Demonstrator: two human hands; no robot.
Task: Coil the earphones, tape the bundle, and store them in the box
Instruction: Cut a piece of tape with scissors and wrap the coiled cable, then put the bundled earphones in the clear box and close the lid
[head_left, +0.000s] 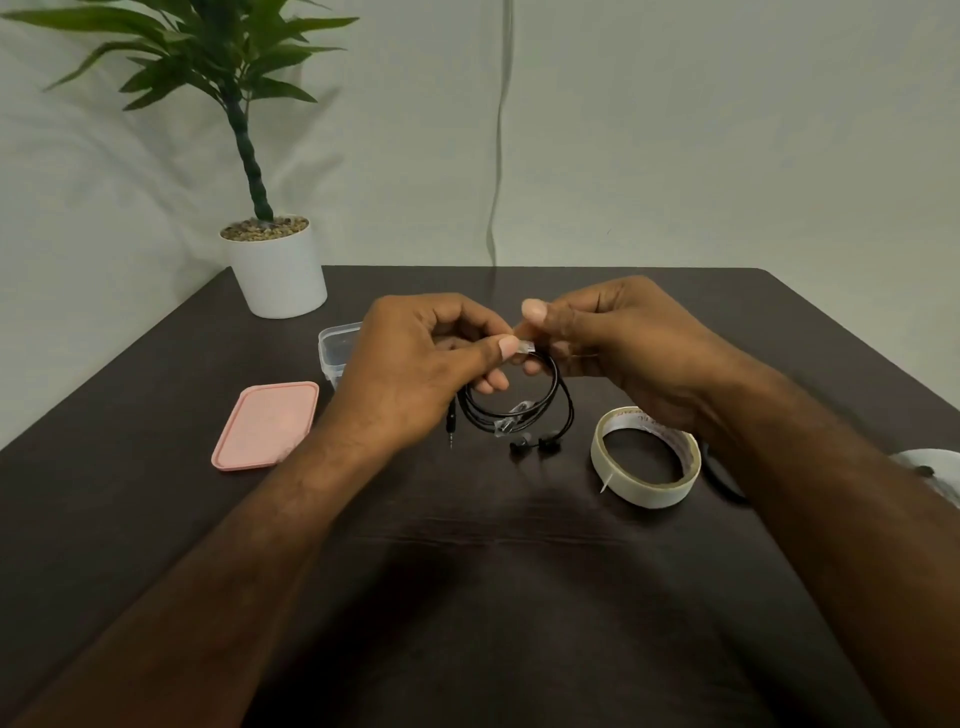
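Looking down from the head camera, both hands meet above the middle of a dark worktop (519, 597). The left hand (415, 369) and the right hand (618, 353) pinch a short strip of clear tape (523, 347) at the top of the coiled earphones (514, 400), each closed on the bundle with thumb and fingertips. The earphones are black, wound into a few loose round loops that hang from the grip just over the worktop. The jack plug (450, 423) dangles at the coil's left side, the two earbuds (532, 446) hang at its lower right, and a second bit of clear tape (511, 418) already wraps the lower part of the loops. A roll of pale tape (645, 457) lies flat to the right, with its loose end sticking out at the lower left. The pink lid (266, 425) lies flat to the left, apart from the clear box (337, 348), which stands open behind the left hand and is largely covered by it. A potted plant (270, 260) stands at the far left corner. Whether the strip is fully pressed around the cable cannot be told, since the fingers cover the join. A pale object (935, 470) and a dark cord (724, 483) at the right edge are cut off by the right forearm and cannot be identified.
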